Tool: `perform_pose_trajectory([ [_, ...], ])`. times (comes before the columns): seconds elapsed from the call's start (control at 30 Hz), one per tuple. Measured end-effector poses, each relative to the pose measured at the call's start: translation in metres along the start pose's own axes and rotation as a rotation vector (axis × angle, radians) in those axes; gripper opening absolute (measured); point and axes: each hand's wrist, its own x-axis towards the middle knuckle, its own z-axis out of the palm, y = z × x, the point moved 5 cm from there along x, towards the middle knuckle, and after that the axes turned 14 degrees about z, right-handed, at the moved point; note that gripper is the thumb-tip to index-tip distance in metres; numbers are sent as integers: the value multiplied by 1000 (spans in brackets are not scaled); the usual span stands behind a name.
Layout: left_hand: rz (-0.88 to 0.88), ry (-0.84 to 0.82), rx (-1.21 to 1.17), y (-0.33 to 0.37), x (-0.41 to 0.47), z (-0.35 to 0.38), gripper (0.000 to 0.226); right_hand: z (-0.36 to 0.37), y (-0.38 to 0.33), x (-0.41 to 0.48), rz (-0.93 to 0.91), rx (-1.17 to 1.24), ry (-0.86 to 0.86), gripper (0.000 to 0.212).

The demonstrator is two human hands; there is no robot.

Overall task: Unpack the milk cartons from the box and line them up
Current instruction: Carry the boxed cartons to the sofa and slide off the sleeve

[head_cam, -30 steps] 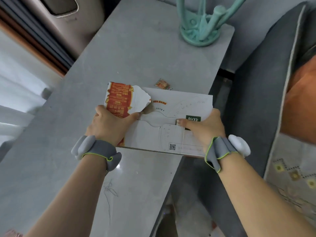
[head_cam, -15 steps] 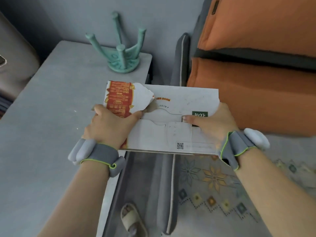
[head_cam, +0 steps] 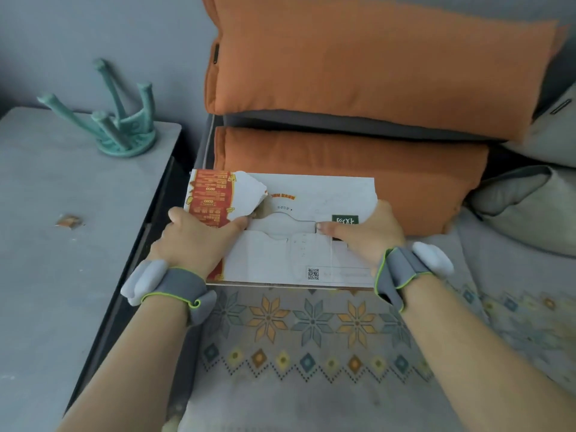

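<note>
A white cardboard box (head_cam: pixel 299 254) with a red-and-orange printed end and a torn flap at its top left is held in the air above the patterned sofa seat. My left hand (head_cam: pixel 193 241) grips its left end, thumb on the top near the torn flap. My right hand (head_cam: pixel 364 233) grips its right end, thumb on the top by a green label. The top flaps are closed, and no milk cartons are visible.
A grey table (head_cam: pixel 62 275) lies to the left with an upturned teal stool (head_cam: pixel 121 120) at its far end and a small orange wrapper (head_cam: pixel 69 220). Two orange cushions (head_cam: pixel 358 67) are stacked behind the box. The patterned sofa cover (head_cam: pixel 311 353) spreads below; grey cushions (head_cam: pixel 530 201) sit right.
Both hands have carried the box rightward, off the grey table and over the sofa seat. The view has swung right with it. The grip on both ends is unchanged.
</note>
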Motion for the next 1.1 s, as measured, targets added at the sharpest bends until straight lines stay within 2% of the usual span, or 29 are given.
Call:
perform_pose_trajectory([
  [0.27,68,-57,48,53,-26,11,85,-57,27,-6,51,16,40,83],
  [0.5,159,-94,68,69,-20,32,84,-62,50,5,135,68,64,94],
  [0.63,164,-112,72,76,-17,56,84,-66,67,22,181,73,99,94],
  [0.77,105,-130,82,80,-17,89,82,-63,81,56,164,67,31,90],
  [0.97,-66,-148,129,65,-28,151,85,-48,113,110,98,-8,-81,65],
  [1.1,-135,-193,149,48,-33,187,81,-26,142,135,113,-28,-140,71],
])
